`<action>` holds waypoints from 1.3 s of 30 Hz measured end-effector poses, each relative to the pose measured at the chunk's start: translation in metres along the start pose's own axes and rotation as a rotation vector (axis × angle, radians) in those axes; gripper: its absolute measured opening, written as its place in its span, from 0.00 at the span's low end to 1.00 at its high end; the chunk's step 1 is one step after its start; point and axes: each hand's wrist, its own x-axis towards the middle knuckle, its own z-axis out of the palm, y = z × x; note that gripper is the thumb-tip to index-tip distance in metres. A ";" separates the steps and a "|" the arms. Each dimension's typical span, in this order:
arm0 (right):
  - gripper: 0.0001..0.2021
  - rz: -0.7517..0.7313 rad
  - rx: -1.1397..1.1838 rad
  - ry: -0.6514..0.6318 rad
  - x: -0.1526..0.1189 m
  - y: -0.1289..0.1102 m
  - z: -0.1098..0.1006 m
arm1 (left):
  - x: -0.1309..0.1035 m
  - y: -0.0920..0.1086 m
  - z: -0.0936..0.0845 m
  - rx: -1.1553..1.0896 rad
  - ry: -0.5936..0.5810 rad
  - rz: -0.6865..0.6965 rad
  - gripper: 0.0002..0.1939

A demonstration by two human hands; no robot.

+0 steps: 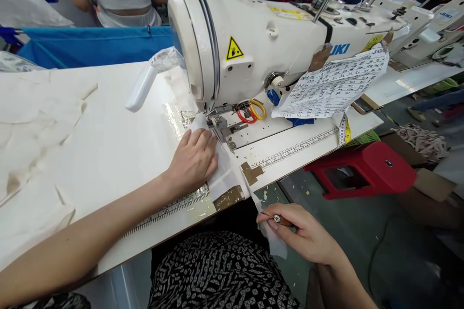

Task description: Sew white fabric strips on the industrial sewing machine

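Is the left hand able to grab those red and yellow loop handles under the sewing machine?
Probably yes: the handles look close to the left hand. But it is pressing on the white cloth, and the metal sewing parts stand partly between, so it would likely need to go around.

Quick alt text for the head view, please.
Left hand flat on white fabric at the needle end of an industrial sewing machine; right hand, past the table edge, holding a slim tool beside hanging white cloth.
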 end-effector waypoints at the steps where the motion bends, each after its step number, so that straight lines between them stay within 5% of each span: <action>1: 0.12 -0.004 0.010 -0.004 0.001 0.000 0.000 | 0.000 0.001 0.000 0.000 -0.003 0.000 0.23; 33: 0.13 0.104 -0.057 -0.016 0.062 0.004 0.006 | 0.001 0.007 -0.003 0.018 -0.054 -0.029 0.23; 39: 0.13 0.220 0.042 0.125 0.063 0.003 0.018 | 0.009 -0.001 -0.006 0.093 -0.067 -0.017 0.20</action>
